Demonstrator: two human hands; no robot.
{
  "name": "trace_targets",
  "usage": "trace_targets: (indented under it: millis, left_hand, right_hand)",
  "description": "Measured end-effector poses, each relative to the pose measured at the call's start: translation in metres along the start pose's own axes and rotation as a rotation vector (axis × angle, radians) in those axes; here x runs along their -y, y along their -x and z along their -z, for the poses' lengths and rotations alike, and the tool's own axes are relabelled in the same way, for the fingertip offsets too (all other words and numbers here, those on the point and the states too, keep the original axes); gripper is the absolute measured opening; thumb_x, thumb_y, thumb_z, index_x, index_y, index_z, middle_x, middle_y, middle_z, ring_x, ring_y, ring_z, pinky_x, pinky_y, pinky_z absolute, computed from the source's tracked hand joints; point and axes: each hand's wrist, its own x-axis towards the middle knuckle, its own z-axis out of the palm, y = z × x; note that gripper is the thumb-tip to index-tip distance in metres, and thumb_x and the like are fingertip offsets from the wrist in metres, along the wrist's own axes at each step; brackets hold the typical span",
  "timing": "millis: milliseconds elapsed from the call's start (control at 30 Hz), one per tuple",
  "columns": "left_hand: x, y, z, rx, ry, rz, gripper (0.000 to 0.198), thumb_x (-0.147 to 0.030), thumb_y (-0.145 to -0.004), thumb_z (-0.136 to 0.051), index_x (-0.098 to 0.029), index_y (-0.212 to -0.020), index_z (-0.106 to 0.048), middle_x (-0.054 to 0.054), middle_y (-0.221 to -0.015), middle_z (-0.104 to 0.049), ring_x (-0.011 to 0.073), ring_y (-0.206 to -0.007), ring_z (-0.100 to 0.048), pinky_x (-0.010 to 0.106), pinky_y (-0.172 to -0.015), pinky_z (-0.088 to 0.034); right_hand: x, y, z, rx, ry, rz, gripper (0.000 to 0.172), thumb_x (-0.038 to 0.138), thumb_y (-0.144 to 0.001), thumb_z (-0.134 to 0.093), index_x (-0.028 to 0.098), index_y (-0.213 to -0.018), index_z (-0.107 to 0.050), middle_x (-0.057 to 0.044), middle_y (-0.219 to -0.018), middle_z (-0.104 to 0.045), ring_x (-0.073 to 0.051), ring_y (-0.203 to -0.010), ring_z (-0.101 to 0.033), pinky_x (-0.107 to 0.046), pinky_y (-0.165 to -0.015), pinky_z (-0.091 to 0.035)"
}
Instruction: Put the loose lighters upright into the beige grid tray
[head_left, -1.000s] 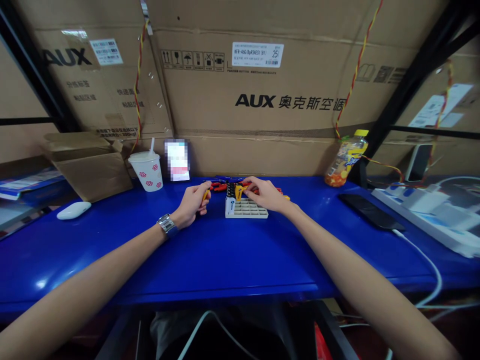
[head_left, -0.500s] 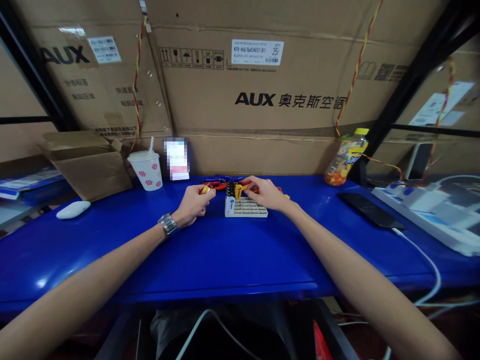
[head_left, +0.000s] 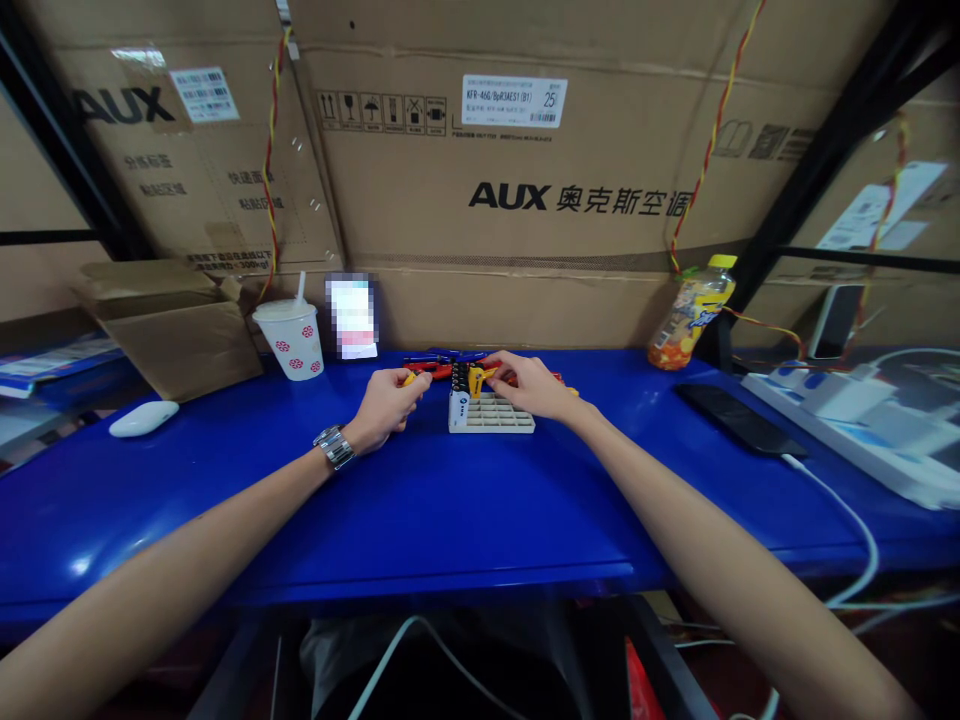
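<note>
A pale grid tray (head_left: 501,414) with small square compartments sits on the blue table. Several dark upright pieces fill its left column, with a white label at their front end. Beside them a yellow piece (head_left: 475,382) stands in the tray. My right hand (head_left: 529,385) is over the tray's right side, thumb and fingertips closed at the yellow piece; the exact grip is partly hidden. To the left of the tray, my left hand (head_left: 386,408) is closed round a small yellow item (head_left: 409,379), mostly covered by the fingers. Slim red and blue items (head_left: 442,357) lie behind the tray.
A paper cup (head_left: 289,340) with a straw, a lit phone (head_left: 352,315) and an open cardboard box (head_left: 180,335) stand at the left. On the right are a drink bottle (head_left: 690,315), a dark phone (head_left: 739,420) on a cable and a power strip (head_left: 862,440).
The small yellow item has turned slightly in my left fingers and shows less. My right hand stays at the tray. The view has shifted a little.
</note>
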Motion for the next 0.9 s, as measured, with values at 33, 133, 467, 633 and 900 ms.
trace_targets:
  millis: [33,133,467,633,900]
  left_hand:
    - [0.001,-0.001,0.0,-0.014,-0.03,-0.01,0.034,-0.035,-0.083,-0.063,-0.021,-0.06,-0.041,-0.009,-0.044,-0.034,0.0019,-0.031,-0.025,0.017,-0.031,-0.017]
    - [0.004,-0.003,0.0,-0.051,-0.131,-0.066,0.027,-0.027,-0.078,-0.064,-0.02,-0.063,-0.042,-0.008,-0.046,-0.038,0.003,-0.03,-0.032,0.017,-0.029,-0.022]
    - [0.003,-0.001,-0.001,-0.069,-0.218,-0.118,0.024,-0.028,-0.079,-0.06,-0.02,-0.065,-0.043,-0.008,-0.048,-0.04,0.004,-0.031,-0.036,0.018,-0.029,-0.026]
    - [0.005,-0.001,-0.001,-0.067,-0.22,-0.152,0.027,-0.032,-0.08,-0.062,-0.02,-0.066,-0.043,-0.008,-0.049,-0.04,0.0042,-0.033,-0.036,0.018,-0.03,-0.027]
    - [0.004,0.0,-0.003,-0.077,-0.258,-0.308,0.028,-0.039,-0.078,-0.065,-0.019,-0.082,-0.046,-0.006,-0.059,-0.048,0.0077,-0.042,-0.046,0.021,-0.039,-0.035]
  right_hand:
    - [0.0,0.0,0.0,0.002,0.003,0.001,0.03,0.02,-0.085,-0.053,0.016,-0.114,-0.059,-0.005,-0.085,-0.073,-0.018,-0.078,-0.067,-0.033,-0.074,-0.047]
    - [-0.001,0.0,0.0,0.007,0.011,0.001,0.03,0.019,-0.085,-0.054,0.015,-0.114,-0.059,-0.004,-0.085,-0.073,-0.017,-0.079,-0.067,-0.033,-0.075,-0.047]
    - [0.001,-0.001,0.0,-0.016,-0.007,0.0,0.027,0.019,-0.084,-0.053,0.015,-0.11,-0.06,-0.005,-0.083,-0.072,-0.016,-0.074,-0.066,-0.032,-0.074,-0.048]
    - [0.01,-0.001,-0.001,-0.121,-0.049,0.041,0.023,0.023,-0.086,-0.053,0.016,-0.106,-0.06,-0.005,-0.084,-0.071,-0.016,-0.073,-0.065,-0.032,-0.072,-0.049]
    - [0.034,-0.001,-0.005,-0.286,0.004,0.178,0.016,0.03,-0.089,-0.054,0.018,-0.096,-0.063,-0.005,-0.083,-0.068,-0.018,-0.08,-0.059,-0.035,-0.078,-0.046]
